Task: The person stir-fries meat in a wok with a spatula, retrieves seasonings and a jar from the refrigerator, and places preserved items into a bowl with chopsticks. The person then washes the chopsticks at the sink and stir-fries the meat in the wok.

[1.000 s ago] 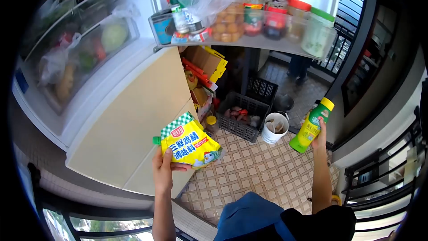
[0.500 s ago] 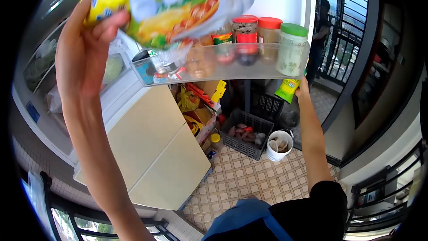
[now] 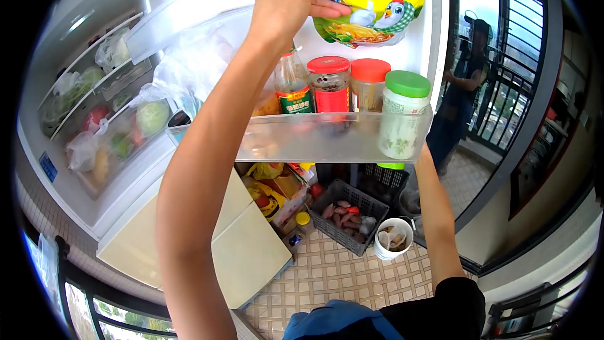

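My left hand (image 3: 286, 0) is closed on the upper left edge of a yellow seasoning bag (image 3: 352, 0) with a cartoon chicken on it. The bag is upright above the fridge door's clear shelf (image 3: 314, 141). On that shelf stand a sauce bottle (image 3: 294, 88), two red-lidded jars (image 3: 329, 88) (image 3: 370, 85) and a green-lidded jar (image 3: 404, 116). My right hand (image 3: 423, 153) is mostly hidden behind the shelf's right end. Beside it, a strip of a green packet (image 3: 391, 165) shows under the shelf; the fingers are out of sight.
The open fridge (image 3: 82, 107) holds bagged vegetables at the left. Below the door, a black crate (image 3: 349, 242) of reddish tubers and a white bucket (image 3: 394, 239) stand on the tiled floor. A dark reflective panel (image 3: 472, 126) rises at the right.
My left hand has carried the seasoning bag right, over the jars, and its printed front now shows. The green packet by my right hand, held in view before, is mostly covered by the shelf.
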Demonstrator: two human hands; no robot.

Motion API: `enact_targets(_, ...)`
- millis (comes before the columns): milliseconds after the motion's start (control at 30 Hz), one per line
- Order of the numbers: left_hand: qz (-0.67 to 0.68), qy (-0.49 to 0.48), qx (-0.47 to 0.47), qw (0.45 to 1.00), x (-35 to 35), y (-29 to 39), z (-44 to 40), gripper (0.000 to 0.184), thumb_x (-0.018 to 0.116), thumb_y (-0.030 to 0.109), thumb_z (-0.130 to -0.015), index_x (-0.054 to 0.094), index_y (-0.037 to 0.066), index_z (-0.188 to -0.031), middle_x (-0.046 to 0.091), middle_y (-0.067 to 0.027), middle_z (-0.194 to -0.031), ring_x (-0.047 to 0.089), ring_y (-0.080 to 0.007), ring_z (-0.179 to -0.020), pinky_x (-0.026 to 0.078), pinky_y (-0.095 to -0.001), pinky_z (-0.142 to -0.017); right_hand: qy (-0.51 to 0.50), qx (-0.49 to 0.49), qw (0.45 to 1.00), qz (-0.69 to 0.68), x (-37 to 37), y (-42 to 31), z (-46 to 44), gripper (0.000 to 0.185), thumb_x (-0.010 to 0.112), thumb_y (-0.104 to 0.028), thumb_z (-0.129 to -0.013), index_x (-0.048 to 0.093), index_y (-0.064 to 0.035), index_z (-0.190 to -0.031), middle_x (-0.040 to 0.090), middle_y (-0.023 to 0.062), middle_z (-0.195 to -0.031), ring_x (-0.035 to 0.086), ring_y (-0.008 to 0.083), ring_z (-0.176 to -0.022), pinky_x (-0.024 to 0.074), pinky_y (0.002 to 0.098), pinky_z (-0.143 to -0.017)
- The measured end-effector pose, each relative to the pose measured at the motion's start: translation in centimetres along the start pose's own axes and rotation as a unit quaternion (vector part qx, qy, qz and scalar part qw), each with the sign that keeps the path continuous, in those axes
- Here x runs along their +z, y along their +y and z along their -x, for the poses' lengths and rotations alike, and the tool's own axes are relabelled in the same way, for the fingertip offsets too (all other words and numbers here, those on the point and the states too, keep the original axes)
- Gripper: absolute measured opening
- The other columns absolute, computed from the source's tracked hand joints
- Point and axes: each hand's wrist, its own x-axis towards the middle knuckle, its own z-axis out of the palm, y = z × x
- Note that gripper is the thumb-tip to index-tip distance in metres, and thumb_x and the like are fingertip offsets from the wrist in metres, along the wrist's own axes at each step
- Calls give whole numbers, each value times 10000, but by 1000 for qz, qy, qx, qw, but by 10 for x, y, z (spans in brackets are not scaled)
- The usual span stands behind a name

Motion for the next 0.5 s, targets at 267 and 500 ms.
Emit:
enact_targets(267, -41, 15, -61, 997, 29, -37, -23, 363, 569, 218, -893, 541, -111, -1044, 648, -213, -951, 688, -268, -686, 567, -283, -616, 3, 10, 1000, 6, -10, 1, 5, 389, 568, -260, -905, 510, 15, -1175, 590, 134, -1119, 608, 246, -963, 518, 401, -812)
enact_targets(500, -600, 87, 313, 731, 23, 0, -20, 593, 760, 288, -679, 444, 31, -1110, 473, -211, -991, 579, -374, -787, 497, -443, -606, 18, 30, 999, 21, -31, 1, 41, 392, 567, -259, -906, 507, 16, -1179, 587, 136, -1125, 607, 246, -967, 517, 400, -815)
